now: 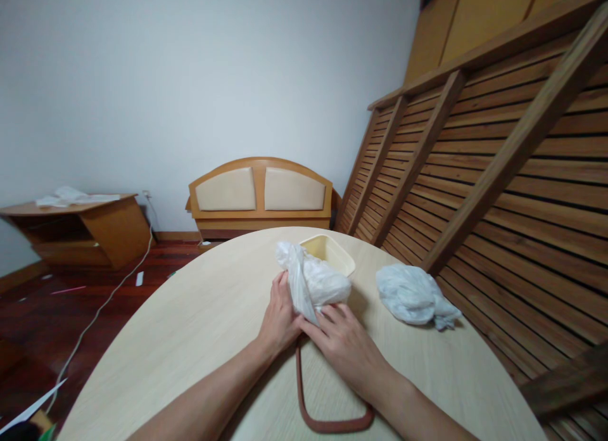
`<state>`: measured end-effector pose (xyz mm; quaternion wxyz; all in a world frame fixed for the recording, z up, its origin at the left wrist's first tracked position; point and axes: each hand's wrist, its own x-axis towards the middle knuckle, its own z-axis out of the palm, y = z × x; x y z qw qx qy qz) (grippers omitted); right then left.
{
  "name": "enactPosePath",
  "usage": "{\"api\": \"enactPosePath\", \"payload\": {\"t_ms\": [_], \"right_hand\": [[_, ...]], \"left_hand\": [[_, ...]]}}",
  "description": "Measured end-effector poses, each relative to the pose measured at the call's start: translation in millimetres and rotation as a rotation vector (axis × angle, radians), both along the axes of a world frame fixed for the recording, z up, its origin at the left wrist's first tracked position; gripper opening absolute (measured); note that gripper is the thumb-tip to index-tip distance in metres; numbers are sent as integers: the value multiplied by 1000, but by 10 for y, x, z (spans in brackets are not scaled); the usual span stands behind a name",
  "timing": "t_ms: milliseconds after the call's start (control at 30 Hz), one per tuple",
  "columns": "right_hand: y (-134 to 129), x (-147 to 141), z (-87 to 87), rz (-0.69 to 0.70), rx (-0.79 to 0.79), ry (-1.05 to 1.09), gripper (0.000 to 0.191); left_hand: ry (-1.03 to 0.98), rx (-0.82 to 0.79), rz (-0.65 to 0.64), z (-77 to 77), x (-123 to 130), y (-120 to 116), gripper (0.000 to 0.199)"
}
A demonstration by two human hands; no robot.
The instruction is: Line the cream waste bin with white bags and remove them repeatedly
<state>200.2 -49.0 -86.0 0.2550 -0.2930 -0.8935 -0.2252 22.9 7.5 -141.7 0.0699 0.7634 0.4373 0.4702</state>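
Both of my hands are closed on a white plastic bag (325, 281), bunched up and twisted at its upper left. My left hand (280, 311) grips its near left side, while my right hand (344, 330) has its fingers bent over the near edge. What lies inside the bag is hidden. Just behind the bag stands a pale yellow plastic container (339, 254), partly covered by it. Under my wrists, a brown rounded frame or handle (337, 425) lies on the table; its far end is hidden by my hands.
A second knotted white plastic bag (408, 295) rests at the right of the round wooden table (204, 327). Slatted wooden panels (475, 181) lean close along the right. A headboard (260, 187) stands behind, and a low cabinet (109, 232) is at the left, near a cable (102, 308).
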Motion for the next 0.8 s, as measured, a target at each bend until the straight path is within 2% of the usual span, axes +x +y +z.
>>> {"api": "enactPosePath", "payload": {"t_ms": [100, 200, 367, 433, 533, 633, 733, 800], "right_hand": [[36, -5, -61, -46, -22, -15, 17], [87, 33, -117, -43, -26, -7, 22], [212, 188, -140, -56, -86, 25, 29], [260, 263, -119, -80, -88, 49, 35], [282, 341, -55, -127, -34, 154, 50], [209, 349, 49, -105, 17, 230, 39], [71, 299, 165, -3, 67, 250, 25], [-19, 255, 223, 114, 118, 251, 20]], "left_hand": [[-15, -29, -28, -5, 7, 0, 90], [-10, -63, -106, 9, 30, -26, 84], [-80, -164, -221, 105, 29, -92, 56], [-148, -207, -199, 131, -9, -74, 37], [-335, -180, -20, 124, -104, 37, 19], [-500, -155, 103, 72, -210, 207, 33], [-571, -225, 66, 6, -278, 342, 48], [-573, -248, 10, -22, -290, 376, 55]]}}
